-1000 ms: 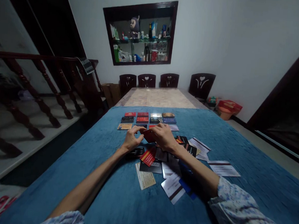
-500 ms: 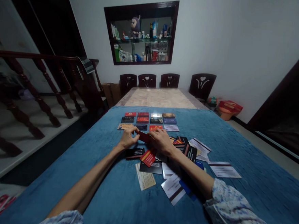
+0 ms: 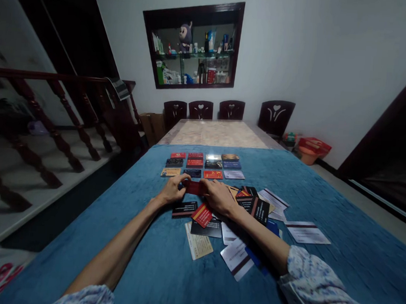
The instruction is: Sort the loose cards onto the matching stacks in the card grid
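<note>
Between my two hands is a dark red card [image 3: 194, 187], just in front of rows of cards laid on the blue cloth. My left hand [image 3: 171, 190] is closed on the card's left end, thumb and fingers pinching it. On its right end, the fingers of my right hand [image 3: 219, 197] are closed too. The nearest row holds an orange card [image 3: 170, 172], a dark blue card [image 3: 192, 173], a red card [image 3: 213, 174] and a pale card [image 3: 234, 174]. Below my hands lie a black striped card [image 3: 184, 209] and a red-and-yellow card [image 3: 202, 215].
A loose heap of cards, with a black card [image 3: 259, 210] on it, spreads beneath and beyond my right forearm. A white card [image 3: 307, 232] lies to the right. The blue cloth [image 3: 128, 272] covers the near table. Chairs [image 3: 201, 109] stand at the far end.
The dark red card has tipped from slanted to nearly level, with its face showing more. Both hands stay on its ends. The view has shifted slightly.
</note>
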The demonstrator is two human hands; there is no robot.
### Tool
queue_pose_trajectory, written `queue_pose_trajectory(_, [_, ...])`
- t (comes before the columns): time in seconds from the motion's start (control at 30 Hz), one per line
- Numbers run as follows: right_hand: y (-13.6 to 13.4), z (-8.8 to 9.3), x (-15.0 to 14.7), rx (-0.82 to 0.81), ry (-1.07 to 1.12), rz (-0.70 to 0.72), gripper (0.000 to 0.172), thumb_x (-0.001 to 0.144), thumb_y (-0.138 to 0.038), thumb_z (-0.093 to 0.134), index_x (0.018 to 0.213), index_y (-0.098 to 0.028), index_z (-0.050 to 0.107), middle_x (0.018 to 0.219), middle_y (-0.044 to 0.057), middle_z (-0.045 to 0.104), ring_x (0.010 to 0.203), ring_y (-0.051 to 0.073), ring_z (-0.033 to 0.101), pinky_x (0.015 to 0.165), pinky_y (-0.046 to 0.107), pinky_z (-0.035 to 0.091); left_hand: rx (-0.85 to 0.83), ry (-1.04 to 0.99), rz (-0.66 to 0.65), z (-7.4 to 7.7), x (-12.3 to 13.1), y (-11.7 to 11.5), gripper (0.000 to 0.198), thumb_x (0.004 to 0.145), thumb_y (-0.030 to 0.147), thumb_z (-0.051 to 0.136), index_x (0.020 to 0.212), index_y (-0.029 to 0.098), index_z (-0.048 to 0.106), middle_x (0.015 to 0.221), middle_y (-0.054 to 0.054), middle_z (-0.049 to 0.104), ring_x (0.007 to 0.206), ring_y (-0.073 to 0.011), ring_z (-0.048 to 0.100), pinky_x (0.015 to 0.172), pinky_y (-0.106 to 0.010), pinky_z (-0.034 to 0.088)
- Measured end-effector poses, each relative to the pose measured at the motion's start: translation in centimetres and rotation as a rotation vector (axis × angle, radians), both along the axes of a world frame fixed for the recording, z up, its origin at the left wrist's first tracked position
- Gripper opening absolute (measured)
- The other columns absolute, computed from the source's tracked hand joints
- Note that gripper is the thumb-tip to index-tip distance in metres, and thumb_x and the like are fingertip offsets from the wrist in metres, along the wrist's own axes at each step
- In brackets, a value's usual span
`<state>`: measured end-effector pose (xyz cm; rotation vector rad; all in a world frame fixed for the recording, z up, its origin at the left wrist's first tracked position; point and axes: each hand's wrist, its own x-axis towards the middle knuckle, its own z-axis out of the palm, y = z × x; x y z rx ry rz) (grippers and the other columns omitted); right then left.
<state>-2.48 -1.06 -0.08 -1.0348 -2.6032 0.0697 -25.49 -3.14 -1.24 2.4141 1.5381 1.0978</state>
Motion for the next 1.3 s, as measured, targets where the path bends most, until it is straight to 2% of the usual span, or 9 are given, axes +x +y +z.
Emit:
queue_pose_trajectory(0.3, [0.3, -0.6, -0.4, 0.040, 0.003, -0.008, 0.046, 0.091, -0.018, 0.052, 0.137, -0.019, 0.049, 0.129, 0.013, 0.061, 0.117, 0.026, 0.052, 0.090, 0.037, 0.040, -0.025, 0.016, 0.019, 0.2, 0.5, -0.2, 0.032, 0.073, 0.007, 0.051, 0.101, 0.020, 0.061, 0.087, -0.001, 0.067, 0.080, -0.0164, 0.063, 0.080, -0.029, 0.051])
queue_pose_trajectory(0.6, [-0.1, 0.0, -0.6, 0.064, -0.043, -0.055, 0.055, 0.088, -0.023, 0.056, 0.141, -0.019, 0.044, 0.130, 0.015, 0.057, 0.117, 0.029, 0.049, 0.088, 0.037, 0.041, -0.080, -0.054, 0.063, 1.0, 1.2, -0.6, 0.028, 0.075, 0.009, 0.052, 0.101, 0.020, 0.055, 0.088, -0.001, 0.064, 0.081, -0.0172, 0.062, 0.080, -0.031, 0.052])
queue_pose_trajectory(0.73, [-0.2, 0.6, -0.5, 0.089, -0.071, -0.086, 0.052, 0.090, -0.021, 0.053, 0.142, -0.019, 0.045, 0.127, 0.016, 0.057, 0.115, 0.029, 0.049, 0.087, 0.036, 0.040, -0.085, -0.031, 0.037, 1.1, 1.4, -0.6, 0.028, 0.074, 0.010, 0.055, 0.100, 0.019, 0.055, 0.090, -0.002, 0.064, 0.082, -0.0171, 0.062, 0.080, -0.031, 0.052])
queue_pose_trajectory(1.0, [0.5, 1.0, -0.2, 0.133, -0.095, -0.104, 0.051, 0.091, -0.030, 0.055, 0.140, -0.019, 0.048, 0.128, 0.017, 0.054, 0.115, 0.030, 0.046, 0.085, 0.036, 0.039, -0.104, 0.067, -0.020, 0.9, 1.1, -0.3, 0.052, 0.069, 0.011, 0.063, 0.120, 0.016, 0.054, 0.117, -0.011, 0.062, 0.108, -0.0246, 0.059, 0.101, -0.042, 0.047])
queue_pose_trajectory(1.3, [1.8, 3.8, 0.2, 0.105, -0.223, -0.043, 0.043, 0.086, -0.039, 0.065, 0.123, -0.018, 0.058, 0.127, 0.017, 0.055, 0.117, 0.032, 0.044, 0.086, 0.040, 0.043, -0.080, 0.200, 0.006, 1.5, 0.7, 0.1, 0.047, 0.076, 0.019, 0.065, 0.122, 0.018, 0.056, 0.117, -0.011, 0.058, 0.113, -0.0270, 0.053, 0.105, -0.046, 0.042])
